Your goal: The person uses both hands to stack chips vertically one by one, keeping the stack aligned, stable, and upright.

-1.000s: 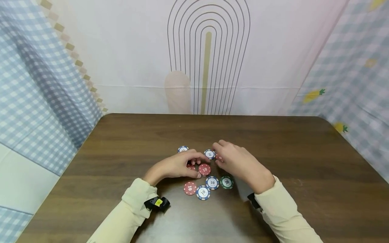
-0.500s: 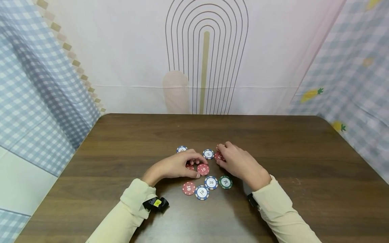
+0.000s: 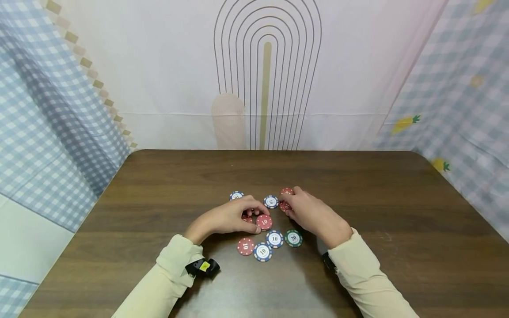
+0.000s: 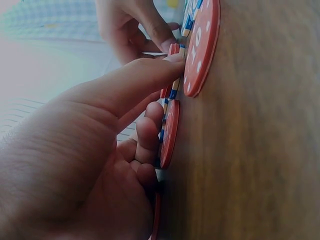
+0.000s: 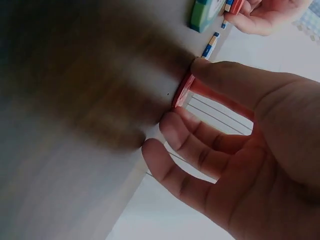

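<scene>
My left hand (image 3: 226, 217) pinches a red poker chip (image 3: 264, 222) marked 10 between thumb and finger, low over the table; the left wrist view shows a blue chip edge directly beneath it. Another red chip (image 3: 247, 219) lies partly hidden under that palm. My right hand (image 3: 312, 215) has thumb and fingertips round the edge of a flat red chip (image 3: 284, 206), seen edge-on as a red chip (image 5: 183, 90) in the right wrist view. Just behind it lies one more red chip (image 3: 286, 191), partly covered by the fingers. A blue chip (image 3: 271, 202) sits between both hands.
Nearer me lie a red chip (image 3: 245, 246), a blue chip (image 3: 263, 252), a second blue chip (image 3: 275, 239) and a green chip (image 3: 293, 238) marked 20. One blue chip (image 3: 236, 195) is behind the left hand. The brown wooden table (image 3: 358, 176) ends at a cloth backdrop (image 3: 171, 66).
My right hand has shifted slightly away from the blue chip between the hands, and the red chip behind its fingers has come into view. The left hand keeps its place and pinch.
</scene>
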